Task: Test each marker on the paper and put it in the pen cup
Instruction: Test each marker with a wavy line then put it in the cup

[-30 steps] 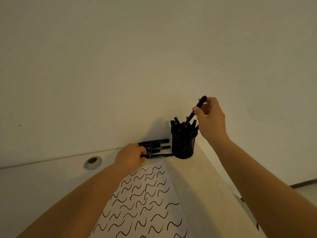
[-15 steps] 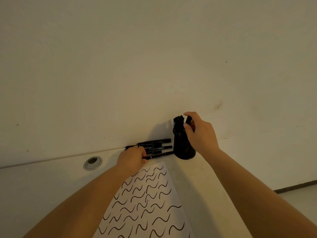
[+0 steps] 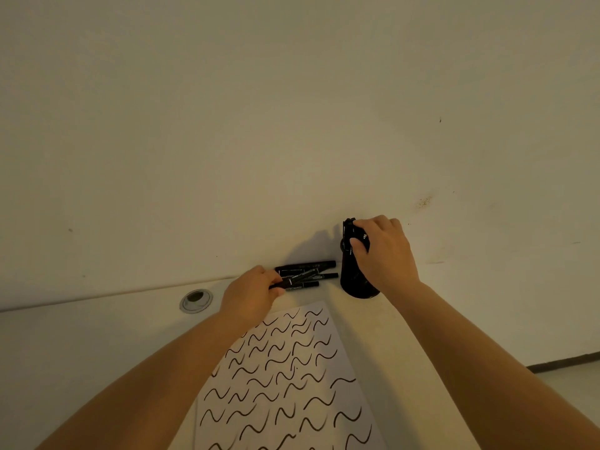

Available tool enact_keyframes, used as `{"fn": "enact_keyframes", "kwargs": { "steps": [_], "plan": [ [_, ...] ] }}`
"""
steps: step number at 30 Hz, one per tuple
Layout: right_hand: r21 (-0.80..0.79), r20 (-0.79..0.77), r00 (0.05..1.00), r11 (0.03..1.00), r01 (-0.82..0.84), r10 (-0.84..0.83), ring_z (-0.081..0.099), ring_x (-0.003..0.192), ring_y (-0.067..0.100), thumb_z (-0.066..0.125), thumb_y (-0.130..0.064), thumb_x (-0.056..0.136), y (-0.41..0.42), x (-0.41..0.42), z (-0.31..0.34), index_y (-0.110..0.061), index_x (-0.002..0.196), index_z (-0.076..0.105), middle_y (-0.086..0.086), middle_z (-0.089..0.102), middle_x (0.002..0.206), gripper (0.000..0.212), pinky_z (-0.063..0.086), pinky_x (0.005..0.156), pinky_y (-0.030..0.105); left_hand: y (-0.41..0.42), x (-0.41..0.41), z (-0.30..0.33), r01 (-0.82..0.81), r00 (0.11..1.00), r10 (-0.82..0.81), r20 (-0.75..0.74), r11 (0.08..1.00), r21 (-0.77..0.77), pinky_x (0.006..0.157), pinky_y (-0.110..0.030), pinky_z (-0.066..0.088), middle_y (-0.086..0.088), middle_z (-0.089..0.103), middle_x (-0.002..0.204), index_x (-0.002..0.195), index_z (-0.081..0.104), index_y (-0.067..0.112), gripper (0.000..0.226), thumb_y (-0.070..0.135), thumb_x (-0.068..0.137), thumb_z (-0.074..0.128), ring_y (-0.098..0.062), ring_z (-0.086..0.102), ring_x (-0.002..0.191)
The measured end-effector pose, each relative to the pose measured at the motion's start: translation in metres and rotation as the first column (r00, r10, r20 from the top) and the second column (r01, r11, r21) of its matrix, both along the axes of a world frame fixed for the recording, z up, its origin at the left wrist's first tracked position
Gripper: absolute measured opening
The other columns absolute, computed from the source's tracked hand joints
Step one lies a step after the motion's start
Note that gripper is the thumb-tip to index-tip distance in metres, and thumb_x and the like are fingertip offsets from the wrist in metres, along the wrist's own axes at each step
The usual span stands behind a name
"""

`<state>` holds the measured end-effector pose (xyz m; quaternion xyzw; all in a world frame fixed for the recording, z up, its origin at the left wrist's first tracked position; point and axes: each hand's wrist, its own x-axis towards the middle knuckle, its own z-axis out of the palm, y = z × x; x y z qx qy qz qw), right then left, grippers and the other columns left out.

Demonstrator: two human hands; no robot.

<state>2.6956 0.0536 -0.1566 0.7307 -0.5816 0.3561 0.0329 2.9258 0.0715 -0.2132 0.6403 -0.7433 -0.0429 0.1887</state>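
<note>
1. Markers lie in a small pile on the worktop, near the wall.
2. The left hand grasps one marker from this pile.
3. The right hand is closed over the top of the black pen cup.
4. The paper with wavy lines lies in front of them.

Right hand has lowered onto the pen cup, marker now inside.

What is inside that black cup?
Black marker tops stick out of the cup by the right hand. The hand covers most of the opening, so the rest is hidden.
</note>
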Motion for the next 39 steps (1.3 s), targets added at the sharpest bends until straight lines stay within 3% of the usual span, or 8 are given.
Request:
{"fn": "enact_keyframes", "kwargs": {
  "steps": [3, 7, 19, 24, 29, 33, 35, 39],
  "plan": [
    [-0.063, 0.167, 0.985, 0.997, -0.039, 0.049, 0.047, 0.103, 0.024, 0.054, -0.017, 0.089, 0.025, 0.007, 0.004, -0.010, 0.112, 0.060, 0.006, 0.057, 0.109, 0.025, 0.038, 0.084, 0.028, 0.016, -0.001, 0.013, 0.010, 0.992, -0.014, -0.123, 1.000, -0.030, 0.067, -0.025, 0.036, 0.002, 0.053, 0.096, 0.111, 0.059, 0.023, 0.025, 0.034, 0.090, 0.051, -0.012, 0.050, 0.084],
    [0.119, 0.498, 0.863, 0.979, -0.165, 0.085, 0.055, 0.080, -0.002, 0.052, -0.026, 0.091, 0.067, 0.016, -0.002, -0.025, 0.099, 0.063, -0.017, 0.059, 0.085, 0.014, 0.041, 0.067, 0.013, 0.051, -0.012, 0.033, 0.036, 0.928, -0.051, -0.368, 0.998, -0.049, 0.064, -0.006, 0.034, 0.011, 0.054, 0.093, 0.108, 0.060, 0.024, 0.022, 0.032, 0.088, 0.056, 0.003, 0.050, 0.081],
    [0.138, 0.739, 0.640, 0.884, -0.447, 0.208, 0.052, 0.055, -0.004, 0.045, -0.028, 0.094, 0.178, 0.046, -0.024, -0.027, 0.078, 0.063, -0.017, 0.059, 0.057, 0.024, 0.041, 0.051, 0.009, 0.165, -0.040, 0.035, 0.305, 0.766, -0.205, -0.609, 0.950, 0.064, 0.068, -0.007, 0.045, 0.020, 0.067, 0.073, 0.087, 0.059, 0.042, 0.015, 0.028, 0.088, 0.054, 0.007, 0.061, 0.074],
    [0.167, 0.775, 0.623, 0.913, -0.372, 0.112, 0.049, 0.049, -0.004, 0.045, -0.025, 0.094, 0.204, 0.051, -0.034, -0.018, 0.074, 0.061, -0.010, 0.054, 0.053, 0.027, 0.038, 0.047, 0.008, 0.198, -0.044, 0.026, 0.250, 0.834, -0.215, -0.507, 0.968, 0.001, 0.066, -0.009, 0.047, 0.026, 0.064, 0.066, 0.084, 0.061, 0.046, 0.013, 0.038, 0.086, 0.052, 0.008, 0.061, 0.067],
    [0.206, 0.830, 0.558, 0.932, -0.299, -0.004, 0.044, 0.044, -0.001, 0.047, -0.027, 0.092, 0.219, 0.061, -0.051, -0.021, 0.067, 0.059, -0.013, 0.051, 0.044, 0.028, 0.036, 0.044, 0.011, 0.218, -0.047, 0.016, 0.115, 0.949, -0.163, -0.269, 0.976, -0.185, 0.059, -0.029, 0.050, 0.013, 0.066, 0.067, 0.090, 0.066, 0.037, 0.024, 0.050, 0.085, 0.047, -0.004, 0.059, 0.062],
    [0.245, 0.898, 0.394, 0.967, -0.070, -0.199, 0.042, 0.054, 0.013, 0.046, -0.033, 0.093, 0.208, 0.027, -0.051, -0.019, 0.069, 0.059, -0.001, 0.049, 0.057, 0.030, 0.035, 0.057, 0.030, 0.230, -0.027, -0.006, 0.062, 0.991, -0.081, -0.110, 0.984, -0.165, 0.053, -0.018, 0.039, 0.014, 0.063, 0.069, 0.089, 0.063, 0.034, 0.024, 0.051, 0.086, 0.045, -0.003, 0.052, 0.061],
    [0.254, 0.837, 0.509, 0.966, -0.038, -0.200, 0.042, 0.049, 0.009, 0.049, -0.035, 0.091, 0.211, 0.007, -0.054, -0.020, 0.071, 0.062, -0.003, 0.050, 0.055, 0.028, 0.035, 0.053, 0.027, 0.235, -0.013, -0.011, 0.063, 0.976, -0.077, -0.204, 0.995, -0.073, 0.054, -0.019, 0.040, 0.016, 0.064, 0.068, 0.082, 0.059, 0.038, 0.019, 0.049, 0.087, 0.045, -0.003, 0.054, 0.060],
    [0.255, 0.782, 0.624, 0.918, -0.304, -0.011, 0.053, 0.048, 0.005, 0.060, -0.019, 0.085, 0.238, 0.014, -0.075, -0.019, 0.071, 0.064, -0.005, 0.060, 0.051, 0.015, 0.041, 0.049, 0.012, 0.230, -0.008, -0.013, 0.163, 0.917, -0.145, -0.372, 0.987, 0.017, 0.053, -0.018, 0.038, 0.019, 0.059, 0.064, 0.082, 0.056, 0.037, 0.017, 0.043, 0.091, 0.042, -0.002, 0.051, 0.055]
  ]
}}
